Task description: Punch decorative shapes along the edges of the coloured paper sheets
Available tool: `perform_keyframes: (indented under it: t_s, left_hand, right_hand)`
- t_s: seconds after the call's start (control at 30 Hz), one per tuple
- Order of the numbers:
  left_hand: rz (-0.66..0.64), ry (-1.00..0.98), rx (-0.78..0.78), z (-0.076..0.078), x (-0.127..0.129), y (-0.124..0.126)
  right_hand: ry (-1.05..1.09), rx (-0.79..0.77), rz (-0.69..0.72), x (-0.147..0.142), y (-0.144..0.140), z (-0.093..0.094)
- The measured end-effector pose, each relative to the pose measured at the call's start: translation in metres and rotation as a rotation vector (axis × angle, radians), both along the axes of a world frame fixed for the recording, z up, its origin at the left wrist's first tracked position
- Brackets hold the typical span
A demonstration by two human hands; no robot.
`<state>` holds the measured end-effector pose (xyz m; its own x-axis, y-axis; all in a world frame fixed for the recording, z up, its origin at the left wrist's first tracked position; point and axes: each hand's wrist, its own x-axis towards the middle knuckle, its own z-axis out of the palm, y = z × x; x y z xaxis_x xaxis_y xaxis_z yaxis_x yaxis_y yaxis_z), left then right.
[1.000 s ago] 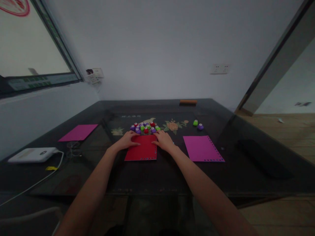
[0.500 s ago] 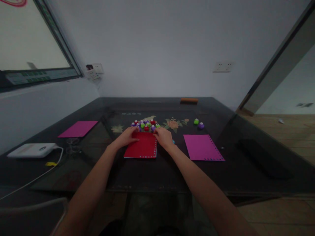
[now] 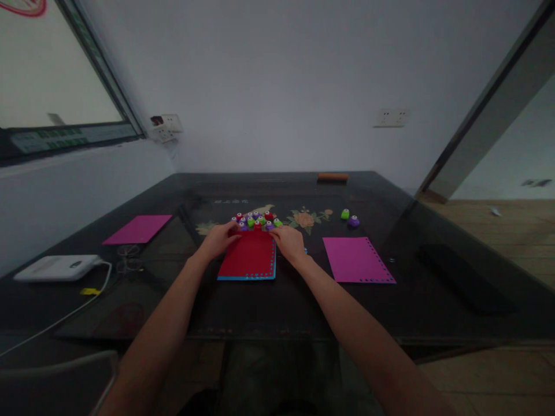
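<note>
A red sheet (image 3: 249,254) with small holes along its right and near edges lies in front of me. Beneath it a blue sheet (image 3: 243,278) shows as a thin strip at the near and right edges. My left hand (image 3: 217,240) holds the red sheet's far left corner between thumb and fingers. At the far right corner my right hand (image 3: 288,238) pinches the same sheet. Just beyond the far edge sits a cluster of small red, green and purple toys with eyes (image 3: 256,219), partly hidden by the sheet and fingers.
To the right lies a pink sheet (image 3: 358,260) with holed edges; a green toy (image 3: 345,214) and a purple toy (image 3: 354,221) stand behind it. Left are another pink sheet (image 3: 137,229) and a white device (image 3: 58,268) with a cable. A dark long object (image 3: 463,280) lies far right.
The red sheet has shifted slightly away from me, so a wider blue strip shows at its near edge. Both hands keep to the far corners.
</note>
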<state>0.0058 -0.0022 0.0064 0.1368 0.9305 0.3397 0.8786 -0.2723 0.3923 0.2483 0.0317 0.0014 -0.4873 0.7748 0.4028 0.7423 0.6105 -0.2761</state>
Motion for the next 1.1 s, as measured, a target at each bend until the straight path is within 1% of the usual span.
perform_keyframes:
  t_s: [0.07,0.17,0.23,0.3,0.43,0.5,0.6,0.7,0.8,0.87,1.0,1.1]
  left_hand:
    - [-0.017,-0.015,-0.007,-0.001,0.000,0.000]
    - [-0.046,-0.093,0.002,0.000,-0.001,0.001]
    - [-0.026,-0.162,0.004,0.003,-0.003,0.001]
    - [0.012,-0.219,-0.014,0.007,-0.004,0.000]
    - [0.105,-0.329,-0.034,0.014,-0.003,-0.002]
    - [0.162,-0.429,-0.048,0.015,0.000,-0.002]
    - [0.197,-0.635,-0.063,0.013,0.006,-0.001]
    - [0.190,-0.852,-0.036,0.010,0.014,-0.001]
    - [0.176,-1.041,-0.043,0.008,0.024,-0.001]
    - [0.136,-1.116,-0.105,0.006,0.033,-0.001]
    - [-0.013,-1.112,-0.316,0.002,0.049,-0.004]
    - [-0.079,-1.058,-0.451,-0.002,0.056,-0.007]
  right_hand:
    - [0.008,0.004,0.001,0.000,-0.001,0.000]
    - [0.035,0.003,0.006,0.000,-0.002,0.002]
    - [0.093,-0.004,0.022,0.001,-0.002,0.002]
    - [0.192,-0.055,0.028,0.000,-0.001,0.003]
    - [0.453,-0.270,0.013,-0.001,0.005,0.003]
    - [0.561,-0.402,0.057,0.000,0.008,0.003]
    - [0.594,-0.620,0.180,0.005,0.010,0.001]
    - [0.568,-0.736,0.236,0.010,0.011,0.002]
    - [0.666,-0.751,0.217,0.016,0.015,0.004]
    - [0.769,-0.732,0.192,0.021,0.020,0.004]
    - [0.919,-0.659,0.140,0.032,0.032,0.001]
    - [0.999,-0.601,0.124,0.035,0.037,-0.001]
